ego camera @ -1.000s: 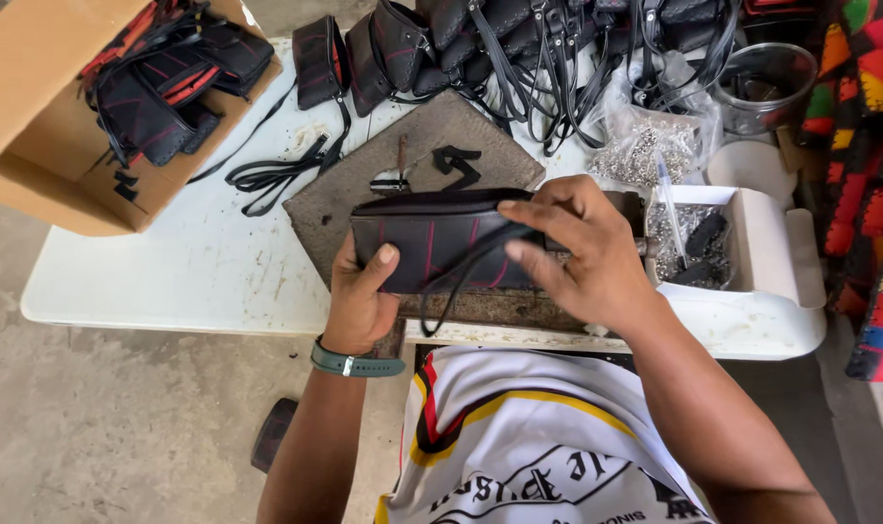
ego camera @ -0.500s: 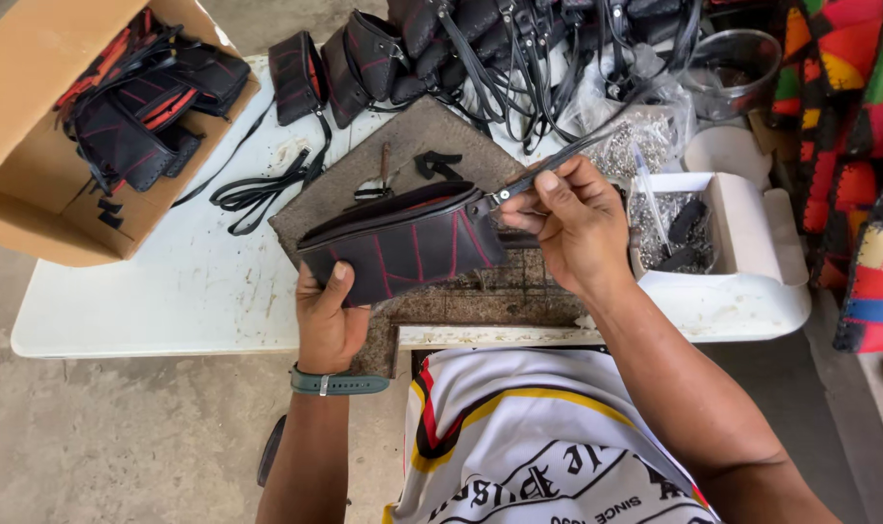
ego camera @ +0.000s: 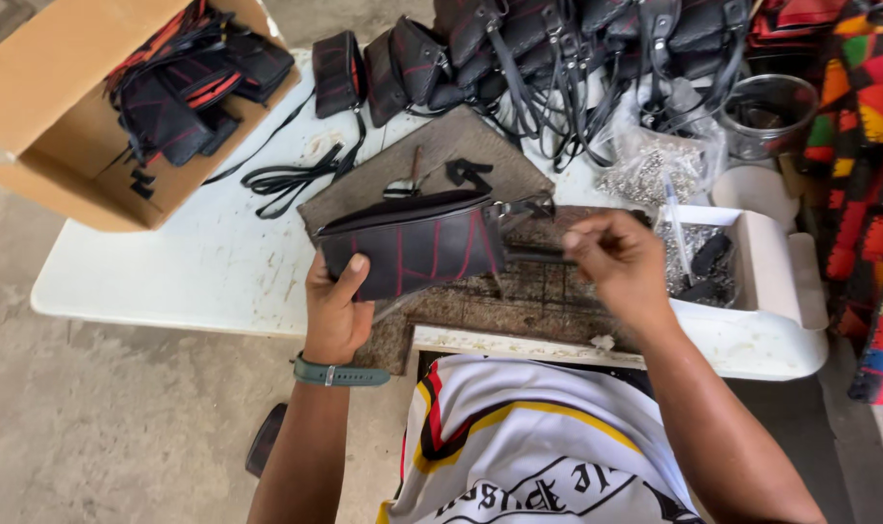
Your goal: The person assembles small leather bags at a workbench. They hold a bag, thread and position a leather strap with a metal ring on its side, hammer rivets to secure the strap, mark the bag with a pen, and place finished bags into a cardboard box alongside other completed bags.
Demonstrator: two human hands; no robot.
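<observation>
My left hand grips the lower left corner of a black pouch with red stitching, held flat above a brown work mat. My right hand pinches a black strap that runs from the pouch's right end, where a metal buckle sits. A green watch band is on my left wrist.
A cardboard box with several finished black pouches stands at the left. More pouches and straps pile at the table's far side. A white tray with small parts, a bag of rivets and colourful fabric lie at the right.
The pouch has been turned from tilted to level and lowered a little. My right hand has slid off the pouch's top edge out to the right along the strap.
</observation>
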